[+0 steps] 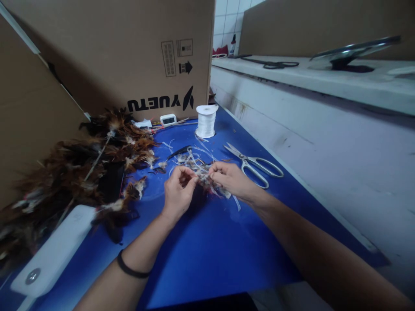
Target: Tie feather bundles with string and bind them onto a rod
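Bare forearms nearest the camera, entering from the bottom edge: left forearm [112, 283] with a black band [131, 268], right forearm [319, 242]. Lower left: long white device [55, 255], round silvery button, over the table. Beyond it, a big heap of brown and black feathers [81, 168] along the table's left side, against cardboard. Blue tabletop [207, 255], smooth, slight sheen, scraps scattered toward the middle.

Behind: large cardboard box [106, 52] closes off the back, "YUETU" print upside down. Small white display unit [168, 119] at its foot. Left hand [178, 192]: thumb and forefinger pinched together at a loose feather bundle [202, 170], mid-table, with white strands around it. White spool [206, 122] stands upright behind the bundle. Right hand [231, 178]: fingertips also together, at the bundle's right side; what either pinch holds is too small to tell.

Metal scissors [256, 166] lie just right, blades parted slightly. Pale wall [311, 138] borders the table on the right; its ledge carries a small bottle [232, 45], black scissors [280, 65] and a tilted dark panel [359, 46]. White tiles [228, 17] and a brown board [324, 28] behind.
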A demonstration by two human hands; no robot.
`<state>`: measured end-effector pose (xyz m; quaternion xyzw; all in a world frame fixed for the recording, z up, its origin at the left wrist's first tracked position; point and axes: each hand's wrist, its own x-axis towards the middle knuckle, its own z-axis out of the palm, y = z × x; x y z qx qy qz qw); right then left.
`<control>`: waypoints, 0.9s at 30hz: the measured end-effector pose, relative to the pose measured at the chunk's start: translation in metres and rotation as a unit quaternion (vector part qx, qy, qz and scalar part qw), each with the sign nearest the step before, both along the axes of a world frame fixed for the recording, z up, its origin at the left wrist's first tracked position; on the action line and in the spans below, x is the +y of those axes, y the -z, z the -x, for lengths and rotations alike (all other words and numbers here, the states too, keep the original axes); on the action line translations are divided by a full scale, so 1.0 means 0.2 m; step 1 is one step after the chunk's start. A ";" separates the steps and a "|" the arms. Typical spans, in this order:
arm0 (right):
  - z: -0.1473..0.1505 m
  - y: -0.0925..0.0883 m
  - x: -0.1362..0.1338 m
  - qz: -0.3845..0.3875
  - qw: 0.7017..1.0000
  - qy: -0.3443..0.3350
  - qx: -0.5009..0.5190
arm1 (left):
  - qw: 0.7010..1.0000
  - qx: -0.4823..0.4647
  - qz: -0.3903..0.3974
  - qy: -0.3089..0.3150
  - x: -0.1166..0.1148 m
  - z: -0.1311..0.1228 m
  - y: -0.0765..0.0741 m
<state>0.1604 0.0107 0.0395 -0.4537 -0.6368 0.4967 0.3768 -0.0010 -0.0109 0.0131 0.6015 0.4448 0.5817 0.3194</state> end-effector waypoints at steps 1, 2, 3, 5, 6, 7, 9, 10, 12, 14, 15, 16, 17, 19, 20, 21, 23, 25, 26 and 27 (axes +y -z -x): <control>0.00 0.00 0.00 0.004 1.000 -0.004 0.006 | 1.000 0.003 0.001 0.000 0.00 0.00 0.00; 0.00 0.00 0.00 0.008 1.000 -0.008 0.011 | 1.000 0.006 0.002 0.001 0.00 0.00 0.00; 0.00 -0.01 0.00 0.012 1.000 -0.010 0.014 | 1.000 0.009 0.002 0.000 0.00 0.00 0.00; 0.00 -0.02 0.00 0.016 1.000 -0.002 0.016 | 1.000 0.014 0.002 -0.003 0.01 0.01 0.00; 0.00 -0.03 0.00 0.020 1.000 0.006 0.016 | 1.000 0.015 0.003 -0.006 0.01 0.01 0.00; 0.00 -0.04 0.00 0.025 0.999 0.012 0.018 | 1.000 0.015 0.004 -0.010 0.01 0.01 0.00; -0.01 -0.05 -0.01 0.036 0.999 0.015 0.026 | 1.000 0.012 0.012 -0.015 0.02 0.02 0.01; -0.01 -0.05 0.00 0.039 0.999 0.011 0.029 | 1.000 0.008 0.017 -0.016 0.02 0.02 0.01; -0.01 -0.05 0.00 0.038 0.999 0.003 0.026 | 0.999 -0.004 0.032 -0.010 0.03 0.03 0.02; -0.01 -0.04 0.00 0.031 0.999 0.000 0.017 | 0.998 -0.030 0.055 0.012 0.03 0.02 0.03; -0.01 -0.03 0.01 0.025 1.000 -0.001 0.015 | 0.996 -0.049 0.070 0.029 0.03 0.01 0.03; -0.02 -0.02 0.01 0.016 1.000 -0.001 0.014 | 0.993 -0.069 0.087 0.049 0.03 0.01 0.02; -0.02 -0.02 0.01 0.008 1.000 0.000 0.013 | 0.989 -0.089 0.101 0.068 0.02 0.00 0.02; -0.02 -0.01 0.01 -0.007 1.000 0.003 0.011 | 0.981 -0.117 0.115 0.099 0.01 -0.01 0.01; -0.02 -0.01 0.01 -0.014 1.000 0.004 0.007 | 0.980 -0.122 0.115 0.112 0.00 -0.02 0.00; -0.02 -0.01 0.01 -0.020 1.000 0.006 0.003 | 0.979 -0.119 0.111 0.123 0.00 -0.02 0.00; -0.01 -0.02 0.01 -0.030 1.000 0.004 -0.001 | 0.982 -0.092 0.094 0.138 -0.01 -0.02 -0.01; -0.01 -0.03 0.00 -0.032 0.999 0.001 0.000 | 0.986 -0.055 0.076 0.140 -0.02 -0.02 -0.01; -0.01 -0.04 0.00 -0.029 1.000 0.001 0.001 | 0.987 -0.043 0.073 0.134 -0.01 -0.02 0.00; -0.01 -0.04 0.00 -0.026 1.000 0.003 0.000 | 0.988 -0.039 0.077 0.125 -0.01 -0.02 0.00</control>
